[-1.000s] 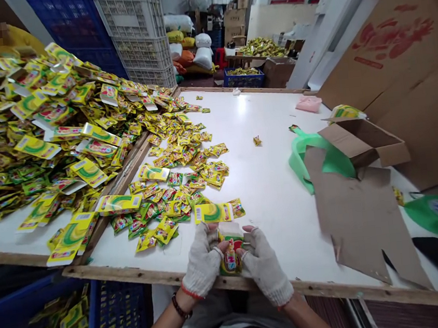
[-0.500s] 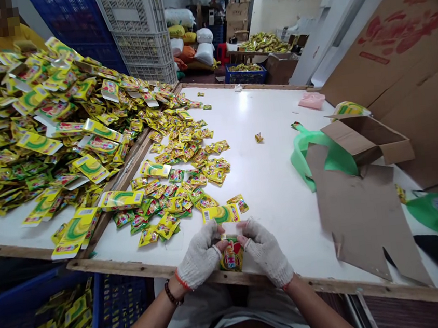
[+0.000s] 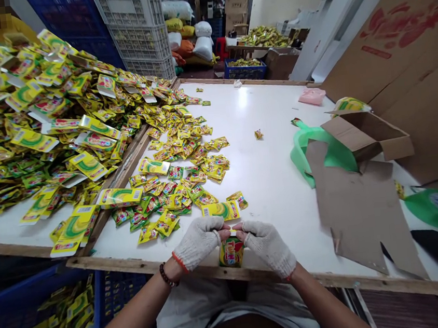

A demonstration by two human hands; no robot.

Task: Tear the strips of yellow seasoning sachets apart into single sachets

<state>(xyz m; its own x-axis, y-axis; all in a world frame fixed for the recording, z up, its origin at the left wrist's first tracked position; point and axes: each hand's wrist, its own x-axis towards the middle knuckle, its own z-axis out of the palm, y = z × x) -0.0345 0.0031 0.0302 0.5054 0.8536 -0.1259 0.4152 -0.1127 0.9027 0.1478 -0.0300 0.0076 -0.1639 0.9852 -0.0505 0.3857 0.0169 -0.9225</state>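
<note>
A small green and red candy box (image 3: pixel 231 251) lies at the table's front edge with its printed face up. Its white end flap shows between my fingertips. My left hand (image 3: pixel 201 241), in a white knitted glove with bare fingertips, pinches the flap end from the left. From the right, my right hand (image 3: pixel 269 245), gloved likewise, grips the same end with thumb and fingers. Just beyond my hands rests a yellow candy box (image 3: pixel 221 211), with a yellow candy packet (image 3: pixel 237 200) beside it. To the left spread several loose candy packets (image 3: pixel 166 221).
A large heap of boxes and packets (image 3: pixel 43 125) fills the left, behind a wooden divider (image 3: pixel 125 166). A blue crate (image 3: pixel 99 312) stands below the front edge. Rightward lie flattened cardboard (image 3: pixel 360 217), a green plastic piece (image 3: pixel 300 160) and an open carton (image 3: pixel 372 135).
My fingertips have come closer together over the box's end. The white flap, standing up before, now shows only as a narrow strip. The box stays at the table edge.
</note>
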